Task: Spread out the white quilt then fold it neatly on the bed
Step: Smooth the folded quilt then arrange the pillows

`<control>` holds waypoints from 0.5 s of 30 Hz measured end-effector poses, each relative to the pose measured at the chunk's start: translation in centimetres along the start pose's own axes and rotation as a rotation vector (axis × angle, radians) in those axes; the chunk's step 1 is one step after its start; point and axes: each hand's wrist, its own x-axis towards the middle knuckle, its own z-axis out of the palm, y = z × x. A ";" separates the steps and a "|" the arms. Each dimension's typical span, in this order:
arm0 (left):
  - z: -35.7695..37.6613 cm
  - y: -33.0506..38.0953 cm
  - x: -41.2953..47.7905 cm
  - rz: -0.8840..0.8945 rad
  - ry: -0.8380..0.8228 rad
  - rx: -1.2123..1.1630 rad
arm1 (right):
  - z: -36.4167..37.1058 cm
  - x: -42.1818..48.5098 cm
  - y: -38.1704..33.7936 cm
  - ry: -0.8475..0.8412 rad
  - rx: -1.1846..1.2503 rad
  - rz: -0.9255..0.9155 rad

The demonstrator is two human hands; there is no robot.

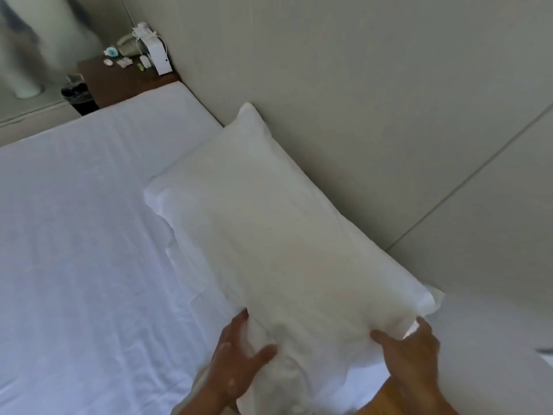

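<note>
- Head view: a white bed (74, 220) fills the left side, its head edge against a beige panelled wall (359, 85).
- Its white cover (89, 295) lies flat; I cannot tell if it is the quilt or a sheet.
- A dark bench (119, 85) with a white paper bag (160, 59) stands past the far corner.
- The left hand (239, 354) and right hand (410, 354) both grip the near end of a white pillow (284, 235) lying along the head edge, thumbs on top.

We count one pillow (269, 235), one bed (74, 235), one table (119, 82), one white bag (160, 59) and two hands, left hand (236, 354) and right hand (411, 354).
</note>
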 end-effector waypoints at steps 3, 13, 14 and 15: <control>-4.3 1.6 3.6 -0.144 0.204 -0.352 | -1.0 -0.4 -6.0 0.150 -0.146 -0.374; -10.5 4.6 16.7 -0.233 0.256 -0.683 | 7.3 9.2 -22.2 -0.258 -0.390 -0.417; -10.3 4.4 17.1 -0.222 0.253 -0.689 | 8.0 9.8 -22.7 -0.275 -0.376 -0.397; -10.0 4.0 17.6 -0.213 0.252 -0.705 | 8.8 10.2 -23.0 -0.288 -0.359 -0.377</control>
